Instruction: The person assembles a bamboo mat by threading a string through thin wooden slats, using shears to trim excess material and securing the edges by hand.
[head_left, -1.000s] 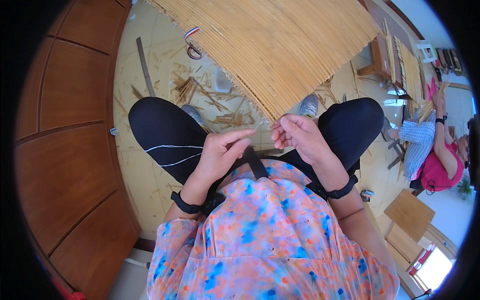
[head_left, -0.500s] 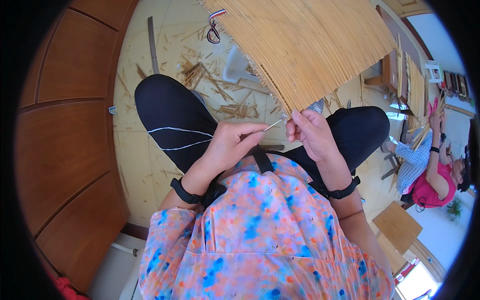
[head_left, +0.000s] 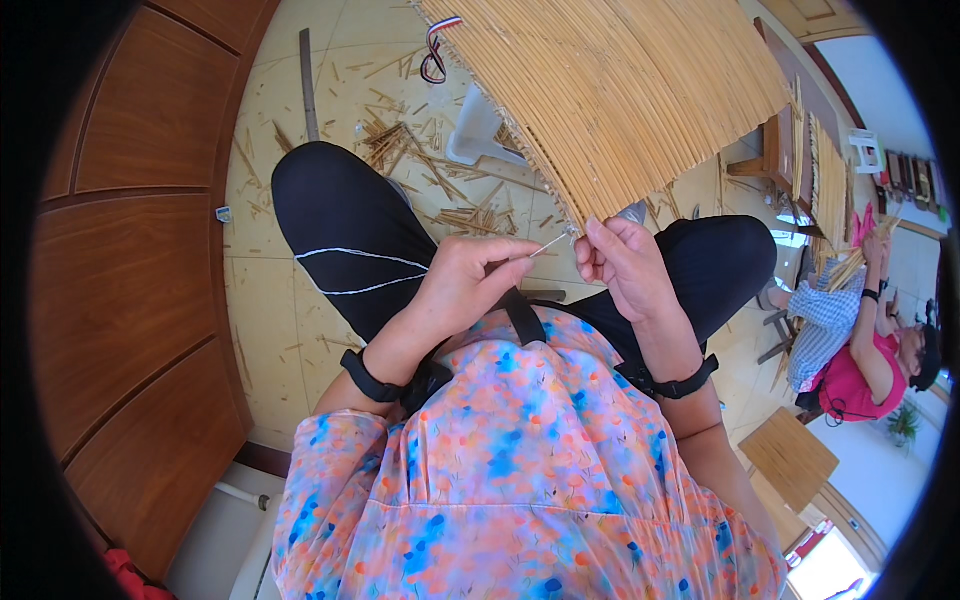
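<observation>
My left hand (head_left: pixel 470 280) pinches a thin needle (head_left: pixel 550 246) angled toward the near corner of a mat of narrow straw-coloured sticks (head_left: pixel 600 90). My right hand (head_left: pixel 625 265) grips that corner, thumb on top, just beside the needle's tip. A white thread (head_left: pixel 360 252) hangs in a long loop across my left leg in dark trousers. A red, white and blue ribbon with a dark loop (head_left: pixel 435 45) lies at the mat's upper left edge.
Stick scraps (head_left: pixel 390 145), a long strip (head_left: pixel 305 75) and a white plastic container (head_left: pixel 470 130) are on the tiled floor. Wooden cabinet (head_left: pixel 130 340) at left. At right, a co-worker in pink (head_left: pixel 855 385) handles sticks beside a table (head_left: pixel 755 170), near a wooden stool (head_left: pixel 788 450).
Compared with a second ago, the mat and both my hands sit farther right in the view, and the needle in my left hand is closer to the mat's corner.
</observation>
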